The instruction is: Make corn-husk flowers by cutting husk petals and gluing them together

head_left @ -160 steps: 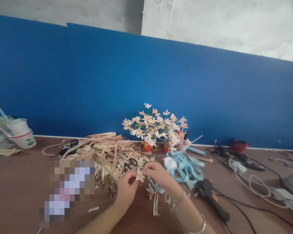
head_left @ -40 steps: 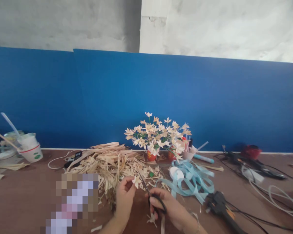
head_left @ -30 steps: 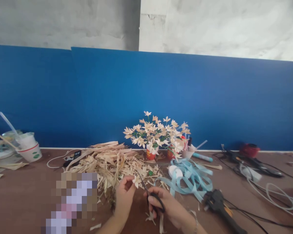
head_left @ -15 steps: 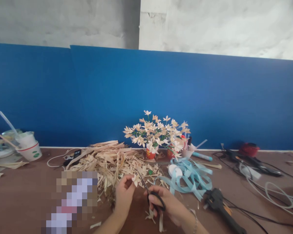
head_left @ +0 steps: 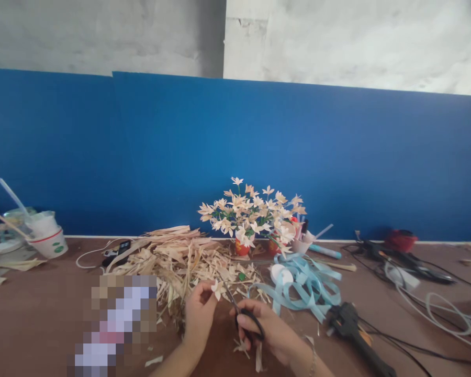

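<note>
My left hand (head_left: 199, 313) pinches a small pale straw flower (head_left: 217, 288) between thumb and fingertips, low in the middle of the view. Just to its right, my right hand (head_left: 264, 329) grips black-handled scissors (head_left: 241, 311), fingers through the loops, with the blades pointing up-left at the flower. Both hands hover over a brown table (head_left: 35, 314). A few cut straw scraps (head_left: 244, 347) lie under my right hand.
A heap of dry straw strips (head_left: 176, 259) lies behind the hands. Behind that stand straw flowers in small red pots (head_left: 253, 214). Light blue ribbon (head_left: 304, 283), a black glue gun (head_left: 351, 327) and cables (head_left: 435, 309) lie at right. Paper cups (head_left: 43, 235) stand far left.
Earlier both hands held the flower and the scissors lay on the straw. My right hand now holds the scissors at the flower; over the last second the hands barely moved.
</note>
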Action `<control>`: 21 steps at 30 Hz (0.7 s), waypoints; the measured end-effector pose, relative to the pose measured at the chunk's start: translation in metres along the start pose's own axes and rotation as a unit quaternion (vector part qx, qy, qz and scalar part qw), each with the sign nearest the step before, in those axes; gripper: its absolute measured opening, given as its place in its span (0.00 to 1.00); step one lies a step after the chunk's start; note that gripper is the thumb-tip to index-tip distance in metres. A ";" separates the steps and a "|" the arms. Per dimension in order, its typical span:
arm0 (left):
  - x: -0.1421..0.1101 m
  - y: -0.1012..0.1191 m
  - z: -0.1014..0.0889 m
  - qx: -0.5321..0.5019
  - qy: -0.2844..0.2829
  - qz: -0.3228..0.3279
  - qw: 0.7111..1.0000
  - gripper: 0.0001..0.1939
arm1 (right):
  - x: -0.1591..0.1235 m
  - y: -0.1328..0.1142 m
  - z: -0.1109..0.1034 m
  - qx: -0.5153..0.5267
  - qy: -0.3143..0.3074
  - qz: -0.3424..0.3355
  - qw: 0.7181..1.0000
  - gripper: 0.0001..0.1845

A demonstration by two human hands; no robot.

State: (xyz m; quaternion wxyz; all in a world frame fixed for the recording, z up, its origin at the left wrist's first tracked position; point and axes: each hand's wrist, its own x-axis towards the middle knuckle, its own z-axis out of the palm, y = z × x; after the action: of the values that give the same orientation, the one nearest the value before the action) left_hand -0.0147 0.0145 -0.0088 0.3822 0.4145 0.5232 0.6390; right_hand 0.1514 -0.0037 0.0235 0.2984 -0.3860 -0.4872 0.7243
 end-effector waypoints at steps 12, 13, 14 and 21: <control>0.000 -0.002 -0.003 0.038 0.011 0.026 0.999 0.04 | -0.001 -0.002 0.002 -0.003 0.003 0.001 1.000 0.22; 0.000 -0.003 -0.003 0.039 0.011 0.025 0.999 0.04 | -0.001 -0.003 0.003 -0.004 0.005 0.003 1.000 0.22; 0.000 -0.003 -0.003 0.040 0.009 0.025 0.999 0.04 | -0.001 -0.003 0.003 -0.004 0.006 0.004 1.000 0.22; -0.001 0.002 -0.002 0.068 0.012 0.056 0.996 0.03 | 0.001 0.001 0.002 0.000 0.004 0.011 1.000 0.22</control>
State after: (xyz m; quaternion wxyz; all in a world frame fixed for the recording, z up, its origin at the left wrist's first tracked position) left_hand -0.0166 0.0125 -0.0071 0.3108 0.4605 0.5461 0.6271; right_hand 0.1488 -0.0043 0.0233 0.2924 -0.3947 -0.4818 0.7257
